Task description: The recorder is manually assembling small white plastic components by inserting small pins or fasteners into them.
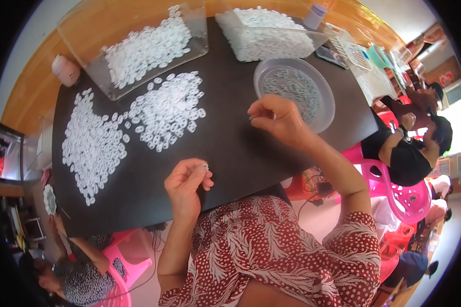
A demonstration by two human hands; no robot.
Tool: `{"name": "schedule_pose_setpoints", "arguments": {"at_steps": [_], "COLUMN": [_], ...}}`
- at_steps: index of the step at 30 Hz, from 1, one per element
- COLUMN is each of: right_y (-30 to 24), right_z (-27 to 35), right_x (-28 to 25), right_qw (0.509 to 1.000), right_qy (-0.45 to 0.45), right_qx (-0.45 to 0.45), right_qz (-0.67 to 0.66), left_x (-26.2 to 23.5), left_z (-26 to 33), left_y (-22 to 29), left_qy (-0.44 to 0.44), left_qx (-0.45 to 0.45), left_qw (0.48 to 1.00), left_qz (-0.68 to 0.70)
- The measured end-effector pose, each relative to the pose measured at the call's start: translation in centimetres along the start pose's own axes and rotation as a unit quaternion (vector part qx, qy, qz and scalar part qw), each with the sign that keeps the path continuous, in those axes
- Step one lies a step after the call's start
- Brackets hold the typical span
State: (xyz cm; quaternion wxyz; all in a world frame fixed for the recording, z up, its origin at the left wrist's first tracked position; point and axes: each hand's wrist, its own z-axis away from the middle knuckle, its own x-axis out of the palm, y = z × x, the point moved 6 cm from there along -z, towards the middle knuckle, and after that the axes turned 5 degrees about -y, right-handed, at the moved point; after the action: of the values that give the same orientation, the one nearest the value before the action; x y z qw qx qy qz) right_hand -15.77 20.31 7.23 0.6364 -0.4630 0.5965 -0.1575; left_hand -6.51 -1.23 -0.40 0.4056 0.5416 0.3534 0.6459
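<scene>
Over the table's near side, my left hand [187, 181] is closed in a pinch, with a small white plastic piece [206, 167] showing between thumb and fingers. My right hand [281, 118] hovers by the left rim of a round grey basin [330, 110]. Its thumb and forefinger pinch something tiny, too small to name. Many small grey-green parts [294, 92] lie spread over the basin's bottom. Left of my hands, white oval ring-like pieces form two loose heaps, a larger left heap [93, 146] and a right heap [166, 108].
Behind the heaps, a clear bin [200, 43] and a second clear bin [312, 36] hold more white pieces. A bottle [65, 70] stands far left; a phone [332, 56] lies beyond the basin. Other people sit at both sides, near a pink chair [410, 202].
</scene>
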Motion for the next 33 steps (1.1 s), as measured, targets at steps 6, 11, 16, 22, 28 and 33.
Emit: {"name": "schedule_pose_setpoints", "arguments": {"at_steps": [6, 11, 16, 22, 28, 33], "right_y": [-0.9, -1.8, -1.9, -2.1, -2.8, -2.0], "right_z": [-1.7, -2.2, -2.6, -2.7, -3.1, -3.9], "right_x": [6.6, 9.8, 11.1, 11.7, 12.0, 12.2], "right_qw": [0.976, 0.958, 0.956, 0.959, 0.975, 0.990], "right_qy": [-0.087, -0.170, -0.181, -0.160, -0.127, -0.086], "right_qx": [0.027, 0.043, 0.041, 0.025, -0.014, -0.060], "right_qz": [-0.200, -0.229, -0.228, -0.232, -0.182, -0.098], "left_x": [0.2, 0.6, 0.3, -1.2, -2.3, -2.9], "left_z": [0.0, -0.4, -1.1, -2.5, -3.5, -4.4], "left_y": [3.1, 4.8, 4.8, 3.4, 2.6, 2.2], "left_qy": [0.016, 0.009, -0.020, -0.018, -0.016, 0.008], "left_qx": [0.166, 0.263, 0.270, 0.120, -0.012, 0.017], "left_qw": [0.947, 0.871, 0.863, 0.934, 0.979, 0.972], "left_qz": [-0.276, -0.416, -0.426, -0.337, -0.202, -0.232]}}
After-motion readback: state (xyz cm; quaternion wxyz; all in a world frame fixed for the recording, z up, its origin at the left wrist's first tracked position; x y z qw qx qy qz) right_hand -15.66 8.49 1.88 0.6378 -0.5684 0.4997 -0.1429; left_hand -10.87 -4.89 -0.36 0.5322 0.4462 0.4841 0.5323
